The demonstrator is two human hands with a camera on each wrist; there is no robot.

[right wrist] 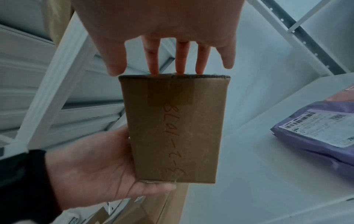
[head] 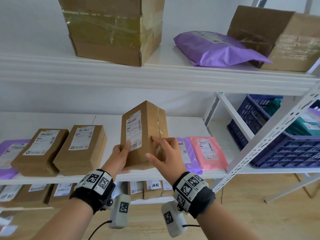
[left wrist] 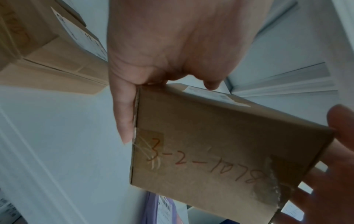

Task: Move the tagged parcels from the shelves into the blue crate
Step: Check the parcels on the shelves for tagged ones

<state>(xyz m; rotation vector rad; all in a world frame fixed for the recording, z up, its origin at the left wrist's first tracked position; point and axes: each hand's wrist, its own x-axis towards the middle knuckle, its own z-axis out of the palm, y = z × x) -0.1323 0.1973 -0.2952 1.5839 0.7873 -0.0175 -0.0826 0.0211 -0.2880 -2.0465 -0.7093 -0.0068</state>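
Observation:
A brown cardboard parcel (head: 143, 135) with a white shipping label stands tilted above the middle shelf (head: 187, 125). Its underside carries red handwriting (left wrist: 220, 144) (right wrist: 172, 128). My left hand (head: 121, 151) (left wrist: 162, 45) grips its lower left corner, thumb on the label face and palm (right wrist: 91, 166) beneath. My right hand (head: 162, 149) (right wrist: 168, 30) has straight fingers; their tips touch the parcel's right side. The blue crate (head: 285, 149) sits on the neighbouring rack to the right, with green and purple parcels inside.
Two labelled cardboard boxes (head: 39, 149) (head: 81, 148) lie left of the parcel. A purple mailer (head: 187, 153) and a pink mailer (head: 207, 151) lie to its right. A perforated white upright (head: 270, 135) stands between shelf and crate. The upper shelf holds a large box (head: 110, 28).

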